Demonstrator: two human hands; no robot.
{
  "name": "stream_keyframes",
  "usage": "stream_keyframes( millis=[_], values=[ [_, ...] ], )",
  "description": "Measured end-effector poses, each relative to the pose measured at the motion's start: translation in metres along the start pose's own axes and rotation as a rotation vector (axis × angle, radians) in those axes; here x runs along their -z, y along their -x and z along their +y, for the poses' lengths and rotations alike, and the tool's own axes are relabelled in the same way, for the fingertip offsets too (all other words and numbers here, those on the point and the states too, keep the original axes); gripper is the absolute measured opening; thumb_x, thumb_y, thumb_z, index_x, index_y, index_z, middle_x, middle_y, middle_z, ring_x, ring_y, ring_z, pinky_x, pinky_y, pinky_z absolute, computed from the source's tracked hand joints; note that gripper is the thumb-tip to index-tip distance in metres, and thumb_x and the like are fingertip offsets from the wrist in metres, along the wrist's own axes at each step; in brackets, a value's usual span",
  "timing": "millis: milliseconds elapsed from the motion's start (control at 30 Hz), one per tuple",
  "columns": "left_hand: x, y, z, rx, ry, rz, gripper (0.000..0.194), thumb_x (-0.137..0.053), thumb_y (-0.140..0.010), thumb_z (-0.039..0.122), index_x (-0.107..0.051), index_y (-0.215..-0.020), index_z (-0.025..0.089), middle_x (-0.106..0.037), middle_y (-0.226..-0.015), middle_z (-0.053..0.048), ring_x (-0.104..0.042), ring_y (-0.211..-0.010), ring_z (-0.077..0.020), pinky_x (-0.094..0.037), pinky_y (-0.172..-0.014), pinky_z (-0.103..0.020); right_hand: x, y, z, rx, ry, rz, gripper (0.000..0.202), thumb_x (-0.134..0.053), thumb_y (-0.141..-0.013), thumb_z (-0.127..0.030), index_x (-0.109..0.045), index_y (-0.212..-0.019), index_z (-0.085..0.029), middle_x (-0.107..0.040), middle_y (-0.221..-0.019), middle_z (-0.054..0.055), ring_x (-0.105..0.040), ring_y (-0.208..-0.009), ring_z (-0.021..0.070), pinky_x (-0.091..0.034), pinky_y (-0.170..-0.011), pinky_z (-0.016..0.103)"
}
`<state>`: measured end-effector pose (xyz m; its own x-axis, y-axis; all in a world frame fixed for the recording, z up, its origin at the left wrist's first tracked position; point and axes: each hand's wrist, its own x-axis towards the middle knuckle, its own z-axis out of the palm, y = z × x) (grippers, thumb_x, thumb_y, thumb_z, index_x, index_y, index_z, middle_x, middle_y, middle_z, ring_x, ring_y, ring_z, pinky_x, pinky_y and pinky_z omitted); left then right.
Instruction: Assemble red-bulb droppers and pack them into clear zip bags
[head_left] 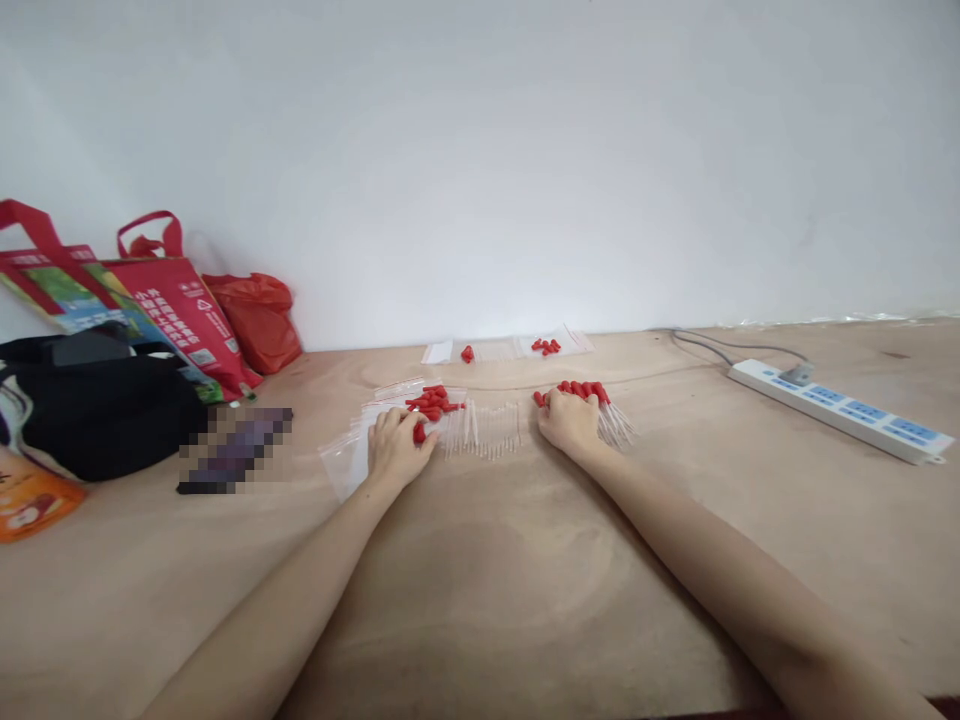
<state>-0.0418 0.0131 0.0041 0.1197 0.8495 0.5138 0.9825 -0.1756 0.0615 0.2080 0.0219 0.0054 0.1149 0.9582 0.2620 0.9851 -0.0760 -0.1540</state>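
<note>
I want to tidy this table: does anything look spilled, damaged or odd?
Nothing looks clearly spilled or damaged. The one odd spot is the dark flat thing to the left of the left hand: blocky pixels cover most of it, so its details and condition cannot be made out.

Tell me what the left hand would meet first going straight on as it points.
Most likely the pile of small red bulb-shaped pieces just beyond the left hand, though one view leaves depth unclear.
</note>
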Motion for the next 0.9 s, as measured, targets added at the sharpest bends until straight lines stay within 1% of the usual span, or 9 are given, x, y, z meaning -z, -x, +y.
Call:
stream_keyframes(
  millis=[100,233,333,500,567,633,733,833,900],
  values=[
    [0.003,0.000,0.002,0.040,-0.101,0.000,0.023,-0.055,-0.071,0.039,-0.057,-0.082,0.018,-0.055,-0.087,-0.007,-0.049,-0.084,-0.0249,-0.035,-0.071,-0.033,0.002,0.002,-0.008,0.008,-0.059,-0.027,0.029,-0.038,-0.079,-0.030,-0.061,-0.085,-0.014,-0.065,-0.084,0.012,-0.057,-0.082,0.0242,-0.025,-0.075,0.038],
    [0.010,0.001,0.006,0.058,-0.232,-0.037,0.024,-0.053,-0.071,0.040,-0.055,-0.077,0.017,-0.054,-0.082,-0.009,-0.049,-0.082,-0.0269,-0.035,-0.069,-0.035,0.003,0.003,-0.020,-0.008,-0.110,-0.128,0.034,-0.037,-0.079,-0.038,-0.063,-0.076,-0.015,-0.065,-0.080,0.012,-0.058,-0.082,0.0240,-0.025,-0.078,0.039],
    [0.013,0.001,0.007,0.017,-0.257,-0.049,0.022,-0.050,-0.074,0.037,-0.056,-0.071,0.017,-0.053,-0.083,-0.010,-0.049,-0.083,-0.0268,-0.036,-0.069,-0.036,0.002,0.003,-0.027,-0.017,-0.105,-0.178,0.031,-0.041,-0.077,-0.035,-0.063,-0.074,-0.014,-0.065,-0.080,0.012,-0.059,-0.081,0.0240,-0.026,-0.078,0.039],
    [0.014,0.000,0.007,-0.034,-0.248,-0.006,0.019,-0.048,-0.074,0.029,-0.058,-0.065,0.016,-0.051,-0.082,-0.010,-0.048,-0.081,-0.0261,-0.037,-0.069,-0.037,0.002,-0.001,-0.034,-0.043,-0.094,-0.227,0.030,-0.042,-0.075,-0.032,-0.064,-0.081,-0.012,-0.065,-0.088,0.015,-0.059,-0.083,0.0253,-0.028,-0.078,0.039],
    [0.015,0.001,0.010,-0.038,-0.181,0.029,0.019,-0.049,-0.073,0.028,-0.057,-0.061,0.016,-0.050,-0.078,-0.009,-0.048,-0.079,-0.0248,-0.038,-0.069,-0.036,0.001,-0.003,-0.037,-0.060,-0.104,-0.250,0.032,-0.042,-0.075,-0.033,-0.064,-0.085,-0.012,-0.064,-0.090,0.016,-0.059,-0.085,0.0261,-0.029,-0.077,0.039],
    [0.016,0.004,0.017,-0.070,-0.049,0.082,0.019,-0.051,-0.072,0.027,-0.056,-0.058,0.016,-0.048,-0.074,-0.007,-0.048,-0.075,-0.0222,-0.040,-0.069,-0.035,0.001,-0.004,-0.039,-0.069,-0.112,-0.259,0.032,-0.042,-0.075,-0.033,-0.063,-0.086,-0.012,-0.064,-0.091,0.016,-0.059,-0.086,0.0265,-0.029,-0.077,0.039],
    [0.019,0.012,0.031,-0.232,0.225,0.120,0.018,-0.051,-0.074,0.026,-0.055,-0.059,0.016,-0.046,-0.073,-0.005,-0.048,-0.072,-0.0176,-0.042,-0.070,-0.031,0.002,-0.004,-0.040,-0.058,-0.108,-0.237,0.031,-0.041,-0.076,-0.032,-0.063,-0.082,-0.011,-0.064,-0.086,0.016,-0.059,-0.083,0.0263,-0.029,-0.077,0.040],
    [0.020,0.021,0.042,-0.380,0.432,0.060,0.016,-0.052,-0.074,0.025,-0.054,-0.061,0.016,-0.046,-0.074,-0.004,-0.048,-0.070,-0.0148,-0.043,-0.067,-0.028,0.001,0.002,-0.032,0.012,-0.137,-0.147,0.028,-0.037,-0.078,-0.028,-0.059,-0.081,-0.010,-0.063,-0.084,0.015,-0.058,-0.080,0.0244,-0.032,-0.074,0.037],
    [0.018,0.025,0.047,-0.400,0.495,0.003,0.013,-0.052,-0.072,0.023,-0.052,-0.061,0.016,-0.047,-0.073,-0.003,-0.048,-0.067,-0.0138,-0.043,-0.063,-0.027,-0.001,0.009,-0.022,0.135,-0.221,-0.063,0.024,-0.035,-0.080,-0.024,-0.054,-0.085,-0.010,-0.061,-0.084,0.014,-0.056,-0.078,0.0211,-0.035,-0.069,0.032]
  ],
)
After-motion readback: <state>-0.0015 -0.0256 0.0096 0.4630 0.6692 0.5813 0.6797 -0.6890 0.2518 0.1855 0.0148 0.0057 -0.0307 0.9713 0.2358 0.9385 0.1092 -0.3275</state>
